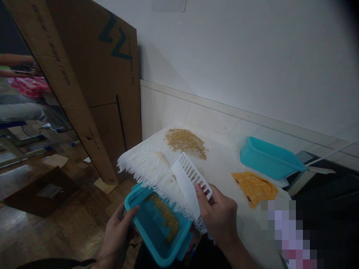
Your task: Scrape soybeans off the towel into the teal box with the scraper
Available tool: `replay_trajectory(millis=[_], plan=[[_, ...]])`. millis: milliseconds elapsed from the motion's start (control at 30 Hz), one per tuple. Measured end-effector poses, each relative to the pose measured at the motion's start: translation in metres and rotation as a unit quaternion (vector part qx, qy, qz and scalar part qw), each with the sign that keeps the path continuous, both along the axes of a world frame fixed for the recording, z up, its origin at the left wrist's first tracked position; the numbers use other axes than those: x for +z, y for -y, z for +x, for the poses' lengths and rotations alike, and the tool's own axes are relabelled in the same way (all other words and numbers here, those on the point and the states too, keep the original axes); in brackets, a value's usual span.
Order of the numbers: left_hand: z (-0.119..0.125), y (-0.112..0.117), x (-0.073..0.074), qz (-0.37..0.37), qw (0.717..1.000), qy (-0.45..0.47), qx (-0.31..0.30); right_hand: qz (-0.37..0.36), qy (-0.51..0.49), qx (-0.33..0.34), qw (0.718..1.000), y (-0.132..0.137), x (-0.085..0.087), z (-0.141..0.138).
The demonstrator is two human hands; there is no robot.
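My left hand (120, 229) is closed on the left rim of a blue plastic container (147, 239), thumb over the edge. Yellow soybeans (165, 216) lie in a band across its floor. The container is tilted, just below the fringed edge of a white cloth (147, 155). In my right hand (218, 213) is a white slotted plastic plate (185, 186), pinched along its slotted side. It stands on edge over the cloth, near the front fringe. Behind it, a spread pile of soybeans (186, 142) lies towards the wall.
To the right sit an orange cloth (256, 186) and a turquoise scoop-like tray (269, 157). A tall cardboard box (112, 82) stands at the left. Beyond it, another person's arm (17, 59) shows. A pale wall (238, 56) closes the back.
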State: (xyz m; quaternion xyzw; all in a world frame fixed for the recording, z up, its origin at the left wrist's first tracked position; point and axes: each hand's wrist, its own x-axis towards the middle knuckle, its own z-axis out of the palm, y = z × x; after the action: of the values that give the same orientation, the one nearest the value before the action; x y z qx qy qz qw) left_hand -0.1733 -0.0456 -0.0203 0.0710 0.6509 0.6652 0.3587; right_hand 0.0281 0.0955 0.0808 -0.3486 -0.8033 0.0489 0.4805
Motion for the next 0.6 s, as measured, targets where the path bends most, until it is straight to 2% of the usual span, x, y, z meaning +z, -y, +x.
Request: replay_trajectory(millis=[133,333,467,600], plan=[[-0.001,-0.001,0.004,-0.008,1.0,0.006,-0.001,-0.006,0.013,0.021,1.0,0.002,-0.001,-0.001],[-0.006,0.004,-0.008,0.019,1.0,-0.005,-0.004,-0.021,0.04,0.062,0.997,0.0,0.002,0.002],[-0.007,0.003,-0.01,0.017,1.0,-0.002,-0.004,-0.032,0.051,0.072,0.996,0.005,0.003,0.006],[-0.007,0.002,-0.009,0.016,1.0,0.002,-0.003,0.014,0.068,0.115,0.991,0.017,0.0,0.014]])
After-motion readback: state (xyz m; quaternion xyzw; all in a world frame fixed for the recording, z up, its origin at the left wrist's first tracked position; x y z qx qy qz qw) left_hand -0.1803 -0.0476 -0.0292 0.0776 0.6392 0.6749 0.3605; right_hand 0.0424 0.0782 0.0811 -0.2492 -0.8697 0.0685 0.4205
